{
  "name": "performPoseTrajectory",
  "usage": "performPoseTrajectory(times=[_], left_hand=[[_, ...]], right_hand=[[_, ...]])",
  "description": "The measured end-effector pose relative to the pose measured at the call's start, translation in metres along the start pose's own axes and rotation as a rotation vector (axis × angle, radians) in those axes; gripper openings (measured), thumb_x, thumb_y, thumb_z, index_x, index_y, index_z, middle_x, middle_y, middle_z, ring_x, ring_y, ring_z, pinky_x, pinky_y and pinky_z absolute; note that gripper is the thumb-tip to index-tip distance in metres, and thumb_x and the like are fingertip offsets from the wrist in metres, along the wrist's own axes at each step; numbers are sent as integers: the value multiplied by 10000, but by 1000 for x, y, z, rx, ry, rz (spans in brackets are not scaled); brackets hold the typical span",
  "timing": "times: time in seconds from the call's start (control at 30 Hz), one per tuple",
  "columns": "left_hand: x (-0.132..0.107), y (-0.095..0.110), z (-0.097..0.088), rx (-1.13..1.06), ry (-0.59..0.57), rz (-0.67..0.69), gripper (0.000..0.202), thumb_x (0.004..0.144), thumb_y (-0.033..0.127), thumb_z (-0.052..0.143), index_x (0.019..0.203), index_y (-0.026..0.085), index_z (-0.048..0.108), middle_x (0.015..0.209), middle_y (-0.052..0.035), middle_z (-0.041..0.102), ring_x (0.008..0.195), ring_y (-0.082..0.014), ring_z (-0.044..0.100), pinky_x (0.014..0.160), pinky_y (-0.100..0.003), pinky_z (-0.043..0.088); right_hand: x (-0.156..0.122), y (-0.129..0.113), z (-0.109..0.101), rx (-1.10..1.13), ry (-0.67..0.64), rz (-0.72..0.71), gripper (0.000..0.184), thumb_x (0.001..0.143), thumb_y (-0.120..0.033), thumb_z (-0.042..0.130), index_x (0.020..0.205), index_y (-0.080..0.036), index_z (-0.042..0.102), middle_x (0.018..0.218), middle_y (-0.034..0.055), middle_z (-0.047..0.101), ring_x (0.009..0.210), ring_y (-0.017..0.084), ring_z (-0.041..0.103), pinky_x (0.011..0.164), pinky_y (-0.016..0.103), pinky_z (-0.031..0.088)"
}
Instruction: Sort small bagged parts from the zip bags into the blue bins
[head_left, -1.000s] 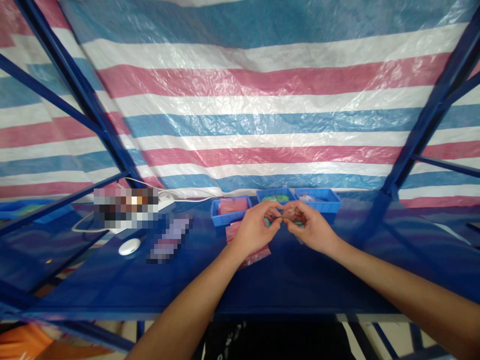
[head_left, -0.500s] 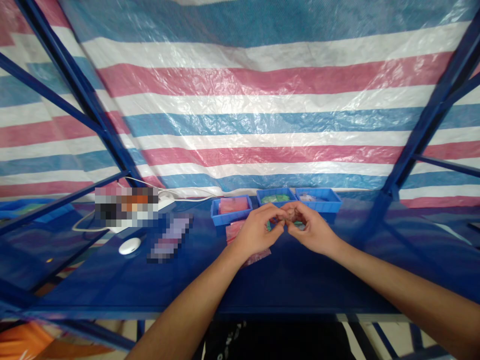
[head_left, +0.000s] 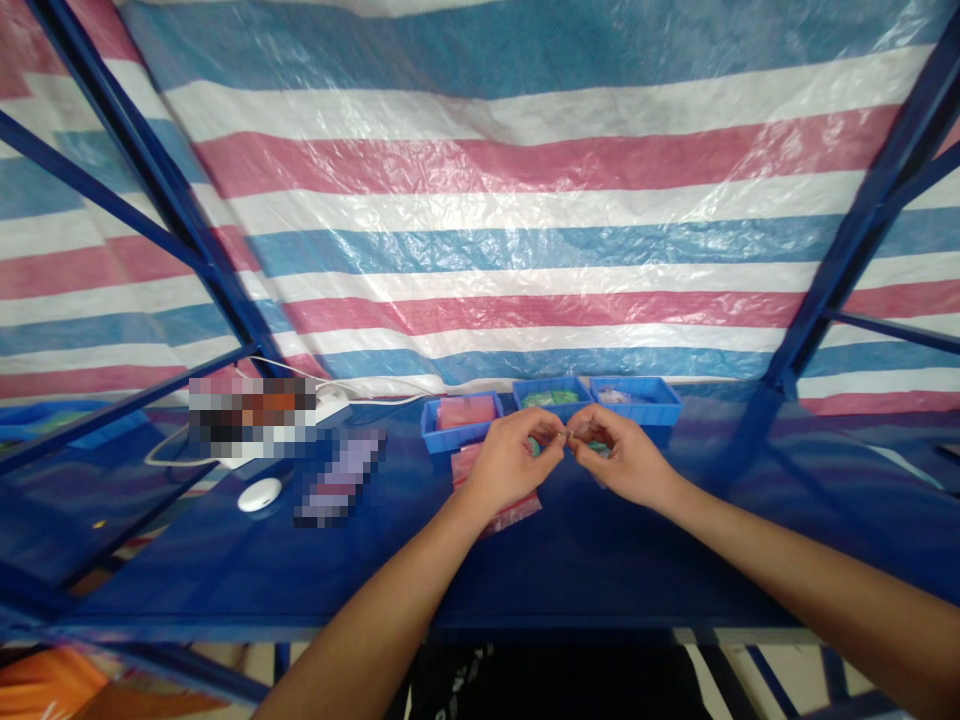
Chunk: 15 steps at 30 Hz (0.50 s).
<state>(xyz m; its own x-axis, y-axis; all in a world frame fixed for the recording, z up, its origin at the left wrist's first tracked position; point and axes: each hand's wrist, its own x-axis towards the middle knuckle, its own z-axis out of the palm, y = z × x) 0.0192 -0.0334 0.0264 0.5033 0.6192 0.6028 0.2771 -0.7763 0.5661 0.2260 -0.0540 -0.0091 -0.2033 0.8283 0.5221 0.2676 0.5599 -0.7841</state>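
Over the middle of the blue table, my left hand [head_left: 517, 455] and my right hand [head_left: 622, 455] face each other with thumbs and forefingers pinched. Their fingertips nearly meet at something tiny, too small to name. Bits of green show behind the curled fingers of both hands; what they belong to is hidden. Partly under my left hand and wrist lies a pink plastic bag [head_left: 517, 515] on the table. Just beyond the hands stand a blue bin [head_left: 431, 440] with pink bags, a second blue bin [head_left: 519, 388] with green pieces, and a third blue bin [head_left: 652, 410] with small pale packets.
On the left of the blue table [head_left: 600, 570] are a round white case [head_left: 259, 494], a blurred-out flat object [head_left: 341, 480] and a white power strip [head_left: 330, 405] with cables. Blue frame posts [head_left: 832, 250] rise at both sides. A striped tarp [head_left: 525, 240] hangs behind.
My fingertips have drawn slightly apart, and a small gap now shows between the two hands. Both forearms stay nearly where they were.
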Motion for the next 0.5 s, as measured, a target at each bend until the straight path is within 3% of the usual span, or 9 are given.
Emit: performPoseTrajectory(times=[0.17,0.5], left_hand=[[0,-1,3,-24,-6,-7,83,942,215,651,995,190,711,968,-38,767,879,-170,725,845,-299,567],[-1,-10,8,-119,-21,-70,213,854,136,674,1062,180,673,955,-45,768,853,-173,741,785,-284,588]], right_hand=[[0,1,1,25,35,25,104,918,-276,670,957,-239,580,825,-8,608,717,161,589,680,298,502],[0,-1,1,61,-1,16,124,936,-317,670,1009,-248,598,868,12,665,772,187,644,741,322,538]])
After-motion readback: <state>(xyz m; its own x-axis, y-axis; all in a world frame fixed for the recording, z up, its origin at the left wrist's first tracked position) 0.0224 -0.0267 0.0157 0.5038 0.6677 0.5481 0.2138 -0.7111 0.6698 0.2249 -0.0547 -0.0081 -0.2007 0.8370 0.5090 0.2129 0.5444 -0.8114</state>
